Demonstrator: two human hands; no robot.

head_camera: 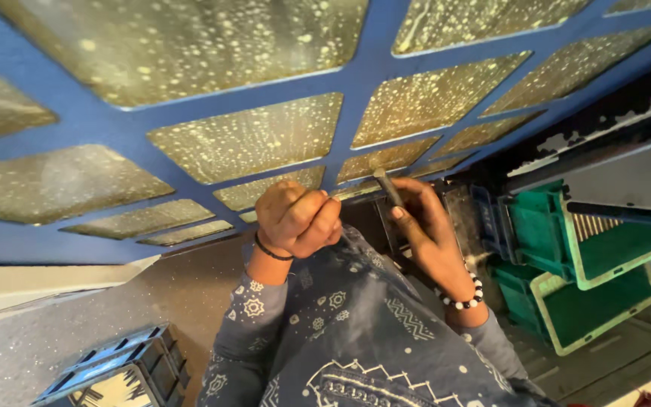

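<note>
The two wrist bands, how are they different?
The band on the left hand is a thin plain black bracelet; the one on the right hand is a chunky beaded bracelet of black and white beads. The left hand is a closed fist; the right hand's fingers pinch a dark stick-like tool. Both bands sit just above patterned blue sleeves.
</note>
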